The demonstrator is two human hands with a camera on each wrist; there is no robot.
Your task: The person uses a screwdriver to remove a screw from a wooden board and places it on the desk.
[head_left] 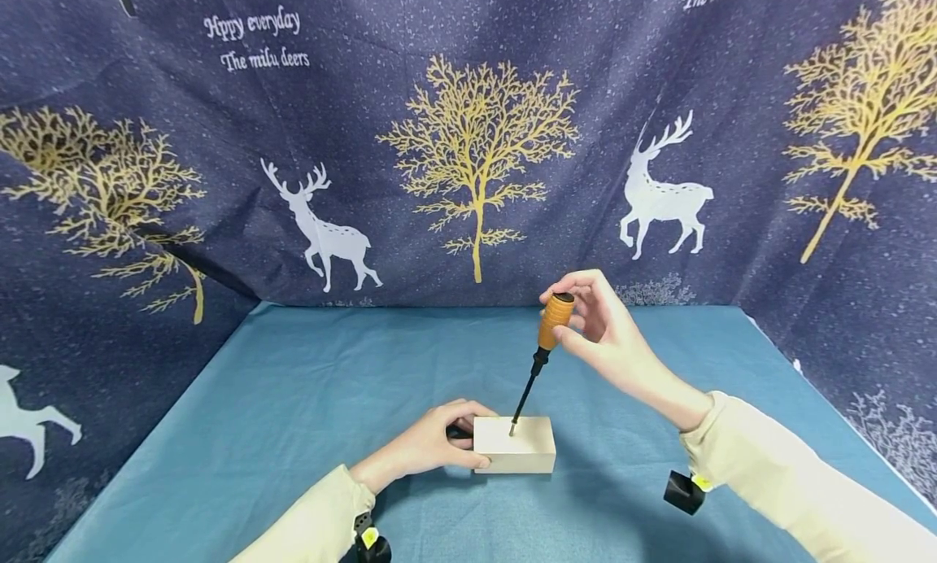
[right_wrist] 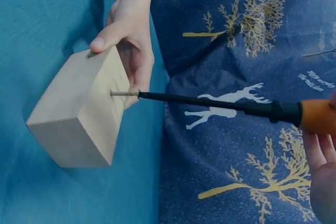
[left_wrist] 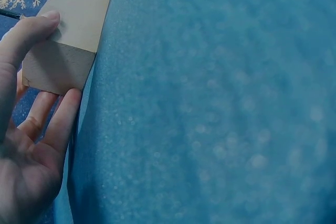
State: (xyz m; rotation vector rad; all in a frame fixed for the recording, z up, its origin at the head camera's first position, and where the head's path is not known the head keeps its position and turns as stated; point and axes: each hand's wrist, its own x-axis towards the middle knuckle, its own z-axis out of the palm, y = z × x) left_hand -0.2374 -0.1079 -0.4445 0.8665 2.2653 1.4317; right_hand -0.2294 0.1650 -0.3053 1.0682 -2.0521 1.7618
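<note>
A pale wooden block (head_left: 516, 457) lies on the blue cloth, and my left hand (head_left: 437, 439) grips its left end, thumb on the near side. In the right wrist view a screw (right_wrist: 124, 93) stands partly sunk in the block's top face. The tip of a screwdriver (head_left: 525, 396) meets the screw's head. Its orange handle (head_left: 555, 322) is between the thumb and fingers of my right hand (head_left: 596, 323), above and to the right of the block. The screwdriver leans slightly to the right. In the left wrist view, the block (left_wrist: 79, 14) hides part of the left fingers.
A blue cloth (head_left: 329, 376) covers the table. Behind and at the sides hangs a dark blue curtain (head_left: 454, 181) printed with deer and trees. Black wrist devices (head_left: 684, 492) hang by both cream sleeves.
</note>
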